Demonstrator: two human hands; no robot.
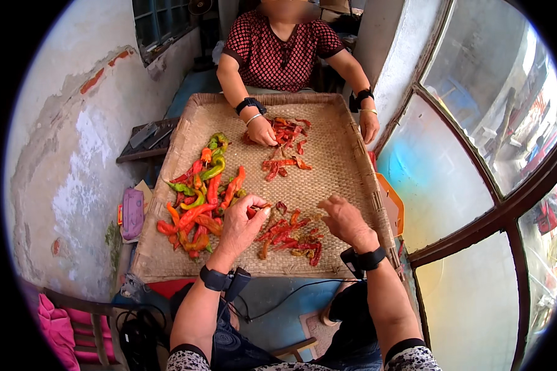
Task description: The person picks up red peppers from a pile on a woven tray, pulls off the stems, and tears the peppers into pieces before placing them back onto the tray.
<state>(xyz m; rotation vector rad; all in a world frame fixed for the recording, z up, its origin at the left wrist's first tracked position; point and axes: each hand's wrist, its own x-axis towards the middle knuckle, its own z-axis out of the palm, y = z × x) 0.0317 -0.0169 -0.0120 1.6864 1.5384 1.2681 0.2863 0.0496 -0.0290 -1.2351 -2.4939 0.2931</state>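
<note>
My left hand (242, 224) is closed on a small dark red chili pepper (252, 213), mostly hidden by the fingers. My right hand (346, 221) hovers to the right of it, fingers apart and loosely bent, with nothing visible in them. Below and between the hands lies a scatter of torn red pepper pieces (284, 237) on the woven tray (328, 148). A heap of whole red, green and orange peppers (195, 213) covers the tray's left side, beside my left hand.
Across the tray, a co-worker's hand (262, 131) touches a second pile of red pepper pieces (284, 133); their other hand (369, 126) rests at the right rim. Left stand a purple pouch (132, 213) and a dark bench (148, 141). A glazed metal-framed door (470, 154) borders the right.
</note>
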